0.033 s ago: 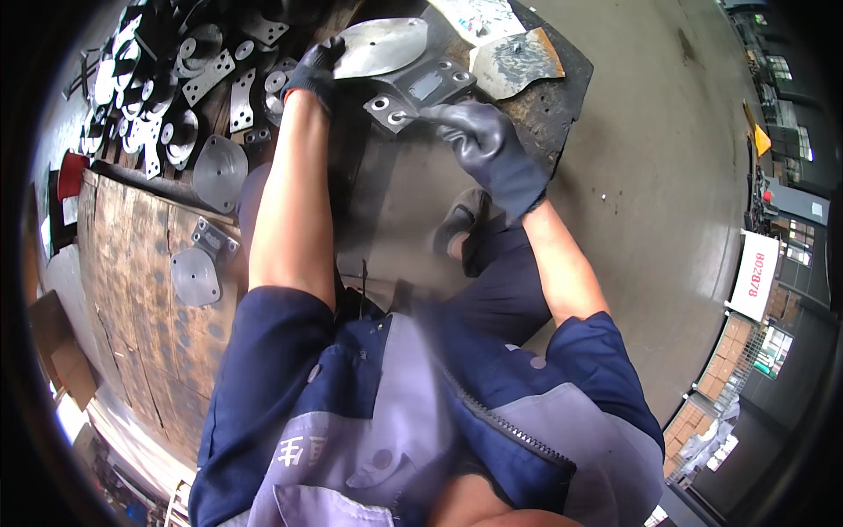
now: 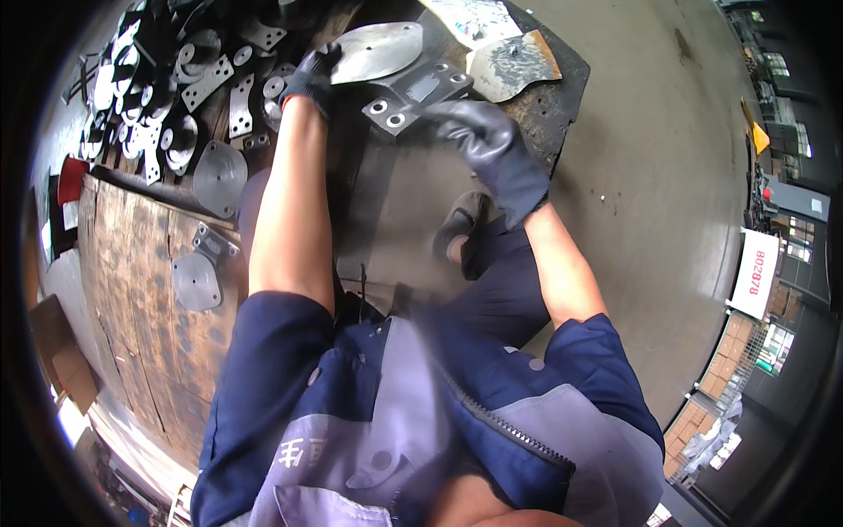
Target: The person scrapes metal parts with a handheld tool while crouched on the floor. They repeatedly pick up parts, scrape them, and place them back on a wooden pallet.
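My left hand (image 2: 313,75), in a dark glove, is closed at the left edge of a grey rounded metal plate (image 2: 378,51). The plate joins a dark bracket (image 2: 424,86) whose near end has two ringed holes. My right hand (image 2: 493,147), gloved in shiny black, is beside that end. Its index finger reaches toward the holes while the other fingers curl in. Blur at the fingertips hides whether something small is pinched there. A similar plate (image 2: 196,283) with a dark block (image 2: 211,241) lies on the wooden table at left.
Many metal plates and brackets (image 2: 208,83) are heaped at the far left. A wooden tabletop (image 2: 132,307) fills the left side. Beyond the bracket lie a stained metal sheet (image 2: 515,68) and a paper (image 2: 471,19). My shoe (image 2: 465,215) rests on the grey floor (image 2: 650,176).
My right fingertips have moved slightly up from the bracket's near hole. The left hand stays at the plate's edge, and the whole view has shifted a little.
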`<state>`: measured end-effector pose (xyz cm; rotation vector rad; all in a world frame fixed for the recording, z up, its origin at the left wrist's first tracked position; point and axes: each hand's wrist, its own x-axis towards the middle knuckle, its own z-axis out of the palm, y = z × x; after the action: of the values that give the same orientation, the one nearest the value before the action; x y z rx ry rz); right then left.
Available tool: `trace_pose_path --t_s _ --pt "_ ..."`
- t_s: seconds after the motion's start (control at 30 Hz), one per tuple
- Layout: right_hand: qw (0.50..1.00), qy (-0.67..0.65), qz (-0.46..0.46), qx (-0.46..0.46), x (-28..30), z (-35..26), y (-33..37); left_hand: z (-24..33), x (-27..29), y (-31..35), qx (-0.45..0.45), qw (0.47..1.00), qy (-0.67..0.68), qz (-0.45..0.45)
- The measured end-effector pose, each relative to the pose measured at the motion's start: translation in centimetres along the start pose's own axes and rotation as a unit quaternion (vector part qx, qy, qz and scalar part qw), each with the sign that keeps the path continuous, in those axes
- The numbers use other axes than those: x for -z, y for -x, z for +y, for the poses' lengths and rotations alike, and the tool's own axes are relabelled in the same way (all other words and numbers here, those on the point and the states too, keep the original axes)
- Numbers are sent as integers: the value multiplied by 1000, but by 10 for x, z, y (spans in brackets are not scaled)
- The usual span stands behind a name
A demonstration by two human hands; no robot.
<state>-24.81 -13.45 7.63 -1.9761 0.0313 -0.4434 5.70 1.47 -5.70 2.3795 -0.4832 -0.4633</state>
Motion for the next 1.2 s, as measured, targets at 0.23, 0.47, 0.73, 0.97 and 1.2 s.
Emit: trace_pose_path --t_s 0.23,0.47,0.73,0.97,1.2 --pt "932 241 203 -179 74 50 -11 -90 -63 -27 46 933 352 52" --pt "894 120 350 -254 97 115 1 -43 -87 24 134 838 526 63" --pt "863 395 277 -150 99 113 -29 -30 -65 42 121 876 463 63" --pt "842 463 220 -167 102 122 -31 -25 -64 45 119 887 442 67" --pt "885 402 183 -147 107 116 -35 -16 -61 47 115 899 416 72"
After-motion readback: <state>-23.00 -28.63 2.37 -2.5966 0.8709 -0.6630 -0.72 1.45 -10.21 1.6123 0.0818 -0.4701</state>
